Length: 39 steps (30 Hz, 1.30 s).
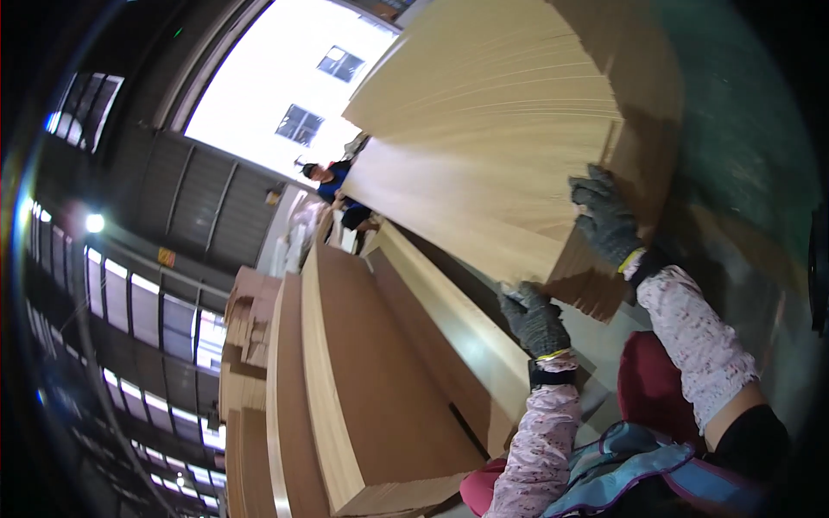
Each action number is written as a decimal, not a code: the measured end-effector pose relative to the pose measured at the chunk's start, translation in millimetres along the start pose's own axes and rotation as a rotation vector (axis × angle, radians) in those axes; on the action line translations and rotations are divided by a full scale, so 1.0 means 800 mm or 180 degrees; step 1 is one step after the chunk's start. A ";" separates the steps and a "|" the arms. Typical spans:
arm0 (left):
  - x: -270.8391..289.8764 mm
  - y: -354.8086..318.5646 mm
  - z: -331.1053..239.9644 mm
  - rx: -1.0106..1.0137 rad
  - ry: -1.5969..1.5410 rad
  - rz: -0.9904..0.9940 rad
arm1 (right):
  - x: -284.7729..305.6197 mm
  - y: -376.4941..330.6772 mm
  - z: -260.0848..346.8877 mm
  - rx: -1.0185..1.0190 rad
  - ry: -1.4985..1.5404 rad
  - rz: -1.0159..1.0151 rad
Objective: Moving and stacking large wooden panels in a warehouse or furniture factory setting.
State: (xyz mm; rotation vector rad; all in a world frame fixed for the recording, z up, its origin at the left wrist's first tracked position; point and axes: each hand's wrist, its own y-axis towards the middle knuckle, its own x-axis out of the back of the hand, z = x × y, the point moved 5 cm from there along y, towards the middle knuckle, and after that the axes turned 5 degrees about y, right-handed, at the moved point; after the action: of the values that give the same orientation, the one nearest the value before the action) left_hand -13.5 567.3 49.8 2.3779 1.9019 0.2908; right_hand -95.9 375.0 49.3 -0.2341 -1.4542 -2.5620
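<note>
I hold a large thin light-wood veneer sheet [484, 129] lifted at a tilt in front of me. My left hand [533, 318], in a grey knit glove, grips its lower corner. My right hand [607, 216], also gloved, grips the sheet's edge higher up on the right. The sheet's brown underside shows between my hands. Both sleeves are pale with a small pattern.
Tall stacks of brown and pale sheets [363, 388] lie below and to the left. More stacked boards [246, 337] stand further left. Another person in blue [332, 181] works behind the sheet. A bright doorway [285, 78] and dark wall are beyond. Green floor [743, 147] lies on the right.
</note>
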 end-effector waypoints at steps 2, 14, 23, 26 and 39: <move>0.001 -0.003 -0.003 0.0061 0.0039 -0.0079 | -0.005 -0.004 -0.008 0.0037 0.0003 0.0007; -0.005 0.003 -0.001 0.0213 0.0165 0.0014 | 0.003 -0.015 -0.021 0.0192 -0.0210 0.0064; -0.003 -0.004 -0.004 0.0057 -0.0215 0.0245 | 0.021 -0.008 -0.004 0.0112 -0.0224 0.0060; 0.003 -0.002 -0.001 0.0011 0.0234 0.0285 | 0.020 -0.008 -0.003 0.0394 -0.0179 -0.0012; 0.026 0.000 0.042 0.0215 0.0019 0.0503 | 0.010 0.001 -0.035 0.0091 0.0199 0.0266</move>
State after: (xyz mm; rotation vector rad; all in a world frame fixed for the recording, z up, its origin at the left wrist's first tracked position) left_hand -2.2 589.7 18.7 2.5795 1.7559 0.2480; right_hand -104.8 350.1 37.8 -0.2042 -1.4268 -2.4583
